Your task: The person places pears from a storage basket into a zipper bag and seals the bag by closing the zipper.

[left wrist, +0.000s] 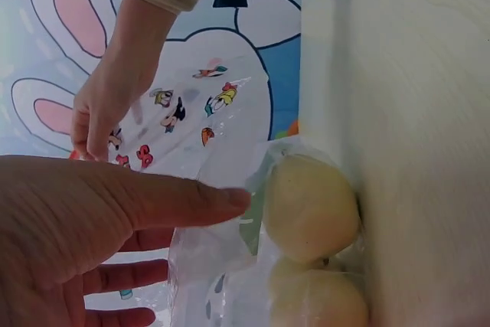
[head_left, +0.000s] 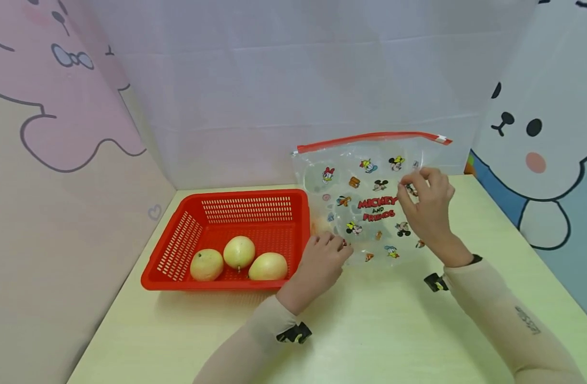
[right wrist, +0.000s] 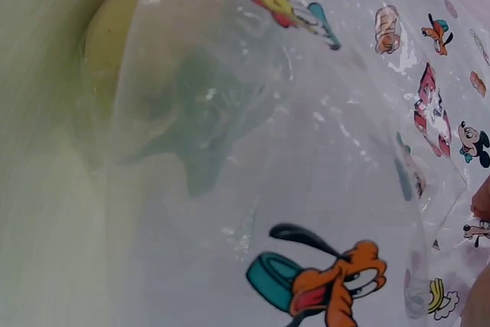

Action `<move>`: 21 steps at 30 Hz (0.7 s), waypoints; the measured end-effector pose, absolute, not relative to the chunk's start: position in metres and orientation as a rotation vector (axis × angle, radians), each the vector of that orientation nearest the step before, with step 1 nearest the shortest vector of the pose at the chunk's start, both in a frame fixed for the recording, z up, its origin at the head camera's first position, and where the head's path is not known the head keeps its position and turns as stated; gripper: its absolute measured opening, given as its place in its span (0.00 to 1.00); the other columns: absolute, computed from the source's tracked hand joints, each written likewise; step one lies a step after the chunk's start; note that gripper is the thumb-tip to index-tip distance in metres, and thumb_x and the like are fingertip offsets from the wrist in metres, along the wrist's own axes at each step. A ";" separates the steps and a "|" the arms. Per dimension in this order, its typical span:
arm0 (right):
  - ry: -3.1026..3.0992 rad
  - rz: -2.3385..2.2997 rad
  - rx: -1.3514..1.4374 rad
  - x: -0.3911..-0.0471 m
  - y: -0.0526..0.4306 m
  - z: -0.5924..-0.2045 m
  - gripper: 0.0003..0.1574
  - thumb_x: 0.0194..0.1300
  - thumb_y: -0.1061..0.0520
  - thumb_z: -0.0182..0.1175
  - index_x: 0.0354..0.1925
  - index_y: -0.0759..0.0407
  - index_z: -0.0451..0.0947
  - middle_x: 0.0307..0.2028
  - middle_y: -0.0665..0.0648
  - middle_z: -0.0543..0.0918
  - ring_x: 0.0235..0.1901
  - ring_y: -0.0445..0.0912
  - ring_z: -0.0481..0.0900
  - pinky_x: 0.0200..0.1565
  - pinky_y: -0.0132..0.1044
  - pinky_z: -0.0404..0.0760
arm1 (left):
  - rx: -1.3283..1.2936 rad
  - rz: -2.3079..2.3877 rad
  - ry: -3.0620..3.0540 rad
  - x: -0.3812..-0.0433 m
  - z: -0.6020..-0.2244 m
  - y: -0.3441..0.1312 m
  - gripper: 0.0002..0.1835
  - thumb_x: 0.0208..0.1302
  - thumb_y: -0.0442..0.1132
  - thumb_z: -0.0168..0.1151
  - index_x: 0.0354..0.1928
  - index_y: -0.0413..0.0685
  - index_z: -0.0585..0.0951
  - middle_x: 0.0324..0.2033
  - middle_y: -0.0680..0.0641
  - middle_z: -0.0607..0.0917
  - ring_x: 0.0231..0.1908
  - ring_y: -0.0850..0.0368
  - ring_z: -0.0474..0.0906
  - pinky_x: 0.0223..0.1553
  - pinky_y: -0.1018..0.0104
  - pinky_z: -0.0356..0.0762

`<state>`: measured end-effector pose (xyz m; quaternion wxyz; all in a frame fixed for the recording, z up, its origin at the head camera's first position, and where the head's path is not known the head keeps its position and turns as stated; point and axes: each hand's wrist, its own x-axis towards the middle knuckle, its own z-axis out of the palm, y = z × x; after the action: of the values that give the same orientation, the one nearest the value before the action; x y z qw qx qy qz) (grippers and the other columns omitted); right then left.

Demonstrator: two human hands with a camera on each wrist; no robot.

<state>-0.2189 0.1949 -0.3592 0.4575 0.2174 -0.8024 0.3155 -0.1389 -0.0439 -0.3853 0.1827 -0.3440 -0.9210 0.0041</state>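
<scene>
A clear zip bag (head_left: 341, 184) printed with cartoon figures stands upright, its red zip strip (head_left: 370, 137) along the top. Thumb and forefinger of my right hand (head_left: 428, 210) pinch the bag's right side. Low on its left side, my left hand (head_left: 319, 261) has its fingertips at the plastic. The left wrist view shows that hand's thumb (left wrist: 203, 201) stretched out and its fingers apart. Behind the plastic in that view are two round pale-yellow fruits (left wrist: 310, 208), low in the bag. One yellow fruit (right wrist: 115, 44) also shows in the right wrist view, partly covered by the bag.
To the left of the bag stands a red plastic basket (head_left: 171, 240). Three pale-yellow fruits (head_left: 239, 252) lie in its front part. The light table (head_left: 370, 330) meets a white-covered wall (head_left: 298, 90) at the back, with cartoon-printed panels on both sides.
</scene>
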 end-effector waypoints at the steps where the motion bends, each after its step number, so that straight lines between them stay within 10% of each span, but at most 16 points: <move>1: -1.979 0.770 0.539 -0.219 0.195 -0.359 0.09 0.65 0.60 0.55 0.35 0.67 0.75 0.38 0.69 0.70 0.40 0.69 0.65 0.43 0.65 0.54 | -1.006 0.011 -2.591 -0.138 -0.383 -0.045 0.22 0.55 0.48 0.75 0.52 0.56 0.82 0.45 0.52 0.82 0.47 0.55 0.73 0.46 0.65 0.71; 12: -1.905 0.783 0.548 -0.219 0.191 -0.360 0.09 0.64 0.59 0.55 0.34 0.66 0.76 0.36 0.67 0.69 0.37 0.65 0.64 0.43 0.63 0.53 | -1.188 -0.119 -2.360 -0.144 -0.315 -0.069 0.32 0.50 0.62 0.75 0.53 0.53 0.81 0.44 0.50 0.82 0.52 0.51 0.72 0.47 0.61 0.73; 21: -1.862 0.765 0.600 -0.219 0.184 -0.366 0.08 0.64 0.60 0.55 0.34 0.65 0.76 0.38 0.68 0.70 0.39 0.66 0.65 0.45 0.67 0.54 | -1.052 -0.139 -2.084 -0.167 -0.270 -0.073 0.17 0.60 0.46 0.70 0.49 0.47 0.82 0.43 0.46 0.83 0.48 0.46 0.76 0.43 0.55 0.75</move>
<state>-0.2193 0.1838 -0.3662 0.4971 0.2478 -0.7692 0.3160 -0.1667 -0.0733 -0.2698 0.3909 -0.4141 -0.8202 -0.0547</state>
